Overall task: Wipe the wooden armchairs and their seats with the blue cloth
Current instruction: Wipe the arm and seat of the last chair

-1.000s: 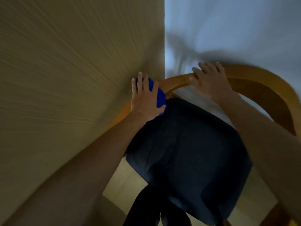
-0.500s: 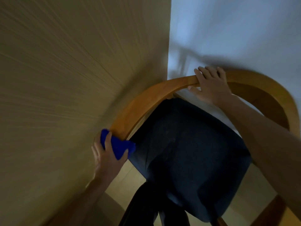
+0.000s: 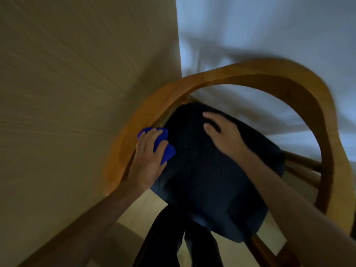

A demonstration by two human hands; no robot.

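Observation:
A wooden armchair with a curved rail (image 3: 238, 74) and a dark blue seat cushion (image 3: 212, 180) stands in a room corner below me. My left hand (image 3: 148, 158) holds the bunched blue cloth (image 3: 163, 145) at the left edge of the cushion, just inside the left part of the rail. My right hand (image 3: 223, 132) lies on the back part of the cushion with its fingers spread. The view is blurred by motion.
A beige textured wall (image 3: 77, 93) is close on the left and a white wall (image 3: 269, 31) stands behind the chair. My dark trouser legs (image 3: 169, 237) and pale floor (image 3: 146, 205) show below the seat. Wooden chair rungs (image 3: 302, 166) sit at the right.
My left hand moved the cloth from the front of the left rail up and inward to the cushion's edge. My right hand let go of the back rail and dropped onto the cushion.

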